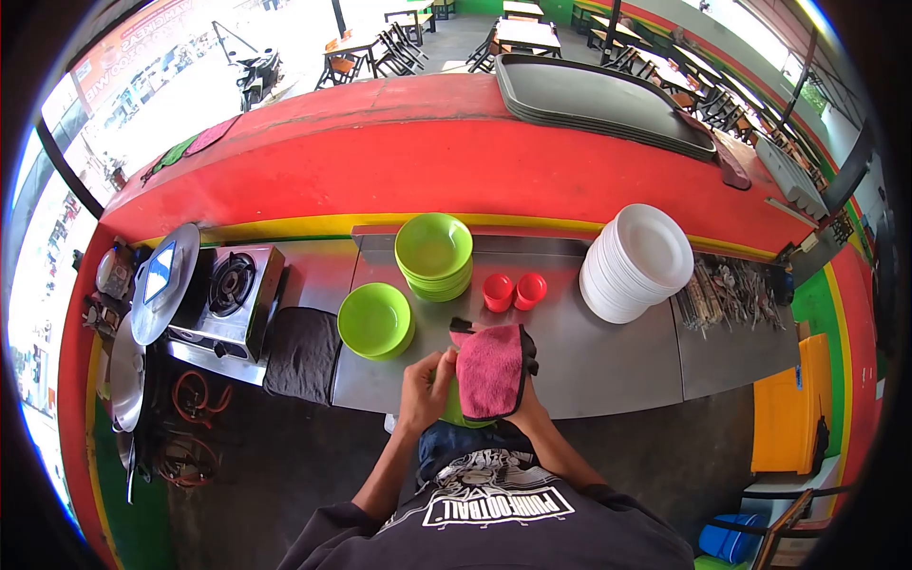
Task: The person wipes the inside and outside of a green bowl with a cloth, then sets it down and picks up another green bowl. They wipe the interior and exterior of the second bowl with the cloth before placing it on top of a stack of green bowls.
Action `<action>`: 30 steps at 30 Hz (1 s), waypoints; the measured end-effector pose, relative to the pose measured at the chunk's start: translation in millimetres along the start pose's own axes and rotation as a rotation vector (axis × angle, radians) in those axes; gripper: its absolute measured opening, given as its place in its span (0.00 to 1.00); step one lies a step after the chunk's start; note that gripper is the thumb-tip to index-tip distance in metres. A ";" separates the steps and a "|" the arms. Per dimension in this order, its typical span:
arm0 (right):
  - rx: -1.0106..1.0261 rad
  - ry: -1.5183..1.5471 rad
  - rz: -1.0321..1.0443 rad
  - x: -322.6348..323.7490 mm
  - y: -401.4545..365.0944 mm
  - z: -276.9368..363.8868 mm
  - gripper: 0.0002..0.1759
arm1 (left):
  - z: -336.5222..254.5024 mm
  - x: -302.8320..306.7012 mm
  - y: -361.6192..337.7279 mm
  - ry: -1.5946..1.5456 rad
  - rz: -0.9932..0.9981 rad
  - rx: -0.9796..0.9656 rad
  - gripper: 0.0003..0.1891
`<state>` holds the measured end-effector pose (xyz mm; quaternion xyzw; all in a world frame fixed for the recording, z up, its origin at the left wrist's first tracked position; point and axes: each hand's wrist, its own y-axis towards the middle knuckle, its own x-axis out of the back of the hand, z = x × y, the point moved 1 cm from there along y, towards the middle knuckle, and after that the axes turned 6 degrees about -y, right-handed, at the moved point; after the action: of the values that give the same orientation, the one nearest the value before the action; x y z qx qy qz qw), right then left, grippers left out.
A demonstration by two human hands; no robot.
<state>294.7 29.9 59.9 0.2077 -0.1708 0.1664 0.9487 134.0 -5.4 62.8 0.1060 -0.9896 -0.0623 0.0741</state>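
My left hand [426, 388] is closed at the left side of a green bowl [454, 410], held close to my body at the counter's front edge. A pink cloth [489, 372] with dark trim covers most of that bowl. My right hand [528, 408] grips the cloth from the right, its fingers largely hidden beneath it. Just left of my hands sits a short stack of green bowls [375, 321]. Behind it rises a taller stack of green bowls [434, 249]. Two red cups [514, 292] stand beyond the cloth.
White plates [638, 261] are piled on the steel counter [570, 366], with cutlery [731, 293] to their right. On the left are a gas stove [228, 290] and a folded dark cloth [302, 353]. Grey trays [603, 104] lie on the red ledge [380, 152].
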 end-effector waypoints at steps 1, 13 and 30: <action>0.018 0.011 -0.019 0.9 6.5 1.5 0.31 | 3.6 1.7 -0.6 -0.064 -0.031 0.029 0.22; 0.002 -0.151 -0.339 -28.2 -15.3 -21.3 0.32 | 20.3 7.7 2.1 -0.873 -0.505 0.134 0.24; 0.318 -0.420 -0.039 -15.5 -25.3 -107.2 0.32 | 19.1 39.1 -9.5 -0.206 -0.057 0.062 0.20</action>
<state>318.1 52.7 -46.5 0.3875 -0.3316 0.1261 0.8509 95.0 -21.1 47.9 0.1292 -0.9901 -0.0444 -0.0333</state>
